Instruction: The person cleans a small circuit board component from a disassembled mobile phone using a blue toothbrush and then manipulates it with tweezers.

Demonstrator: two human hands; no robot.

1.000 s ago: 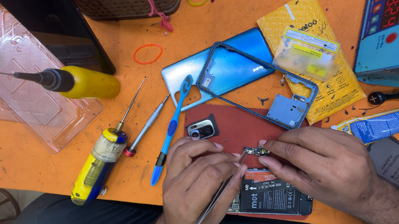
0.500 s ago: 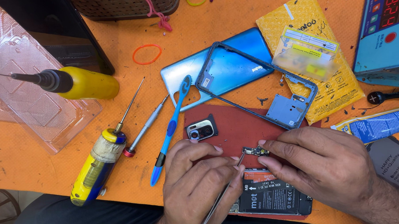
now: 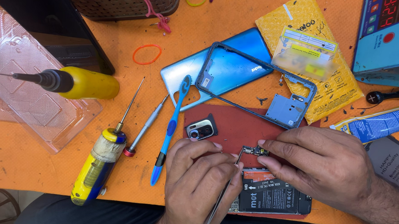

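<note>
My left hand grips thin metal tweezers whose tip reaches a small dark circuit board. My right hand pinches that little board between thumb and forefinger over a dark red mat. Below the hands lies an opened phone with its black battery showing. A small camera module rests on the mat's left corner, just above my left hand.
A blue phone back cover and a dark plastic mid frame lie above the mat. To the left are a blue toothbrush, a slim screwdriver, a yellow-handled tool, a yellow bottle and a clear tray. A yellow padded envelope lies right.
The tweezers' tip has shifted slightly toward the small board; both hands otherwise stay in place.
</note>
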